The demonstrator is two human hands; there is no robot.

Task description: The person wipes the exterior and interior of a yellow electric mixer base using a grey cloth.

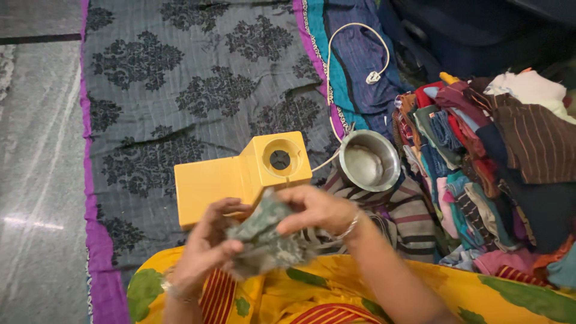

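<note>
So you've got both hands on that small grey-green patterned cloth scrap [267, 237], left hand [204, 252] gripping it from below, right hand [315, 210] pinching its top edge, right over your lap. Just beyond sits the yellow plastic box-shaped machine [240, 177], with a round steel bowl [369, 160] beside it and a heap of mixed fabric scraps [480, 174] off right.

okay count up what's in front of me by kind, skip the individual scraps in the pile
Yellow machine: 1
Steel bowl: 1
White cord: 1
Heap of cloth scraps: 1
Green patterned scrap held by left hand and right hand: 1
Total: 5
</note>
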